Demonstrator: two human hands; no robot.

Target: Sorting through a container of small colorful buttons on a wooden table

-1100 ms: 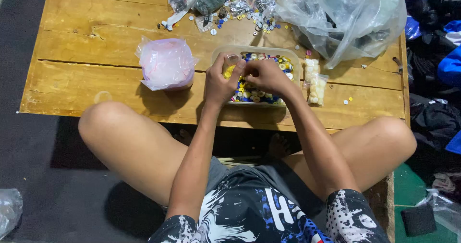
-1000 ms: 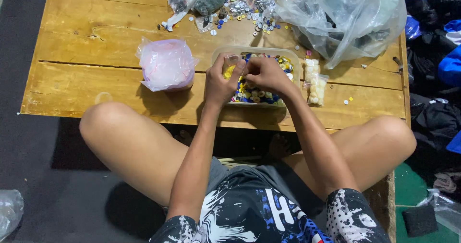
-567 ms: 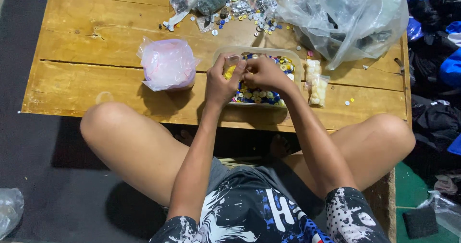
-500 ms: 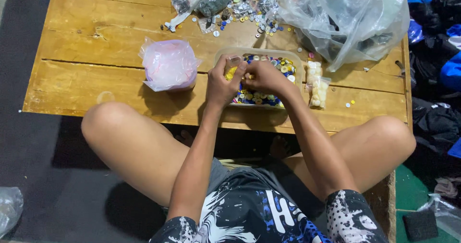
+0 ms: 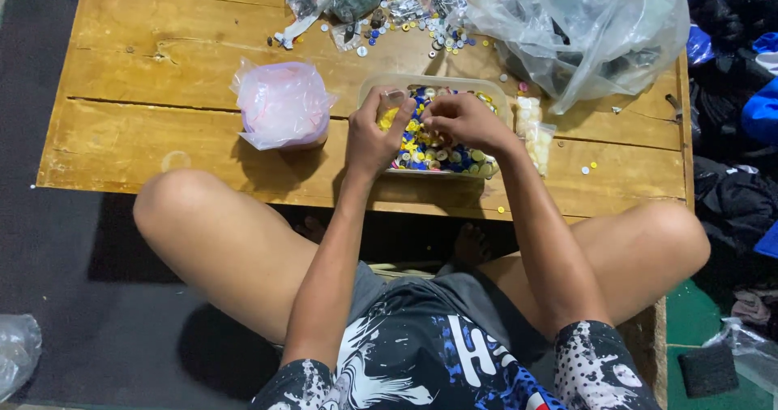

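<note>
Buttons (image 5: 438,152) under both hands' grip

Light falls from overhead and is fairly bright on the wooden table (image 5: 162,126), while the dark floor mat (image 5: 73,280) soaks it up. Soft shadows sit under the knees and beside the pink bag (image 5: 282,106). The clear plastic bag (image 5: 583,29) catches pale glare — small pieces look slightly soft.

- Under the fingers (image 5: 395,110): a tray (image 5: 438,83) of buttons (image 5: 429,152) on the table (image 5: 146,70).
- Left of the fingers: a tied bag (image 5: 282,104).
- Right: a small packet (image 5: 533,130).
- Beyond them: loose buttons (image 5: 405,21), then a big plastic bag (image 5: 583,29) far right.
</note>
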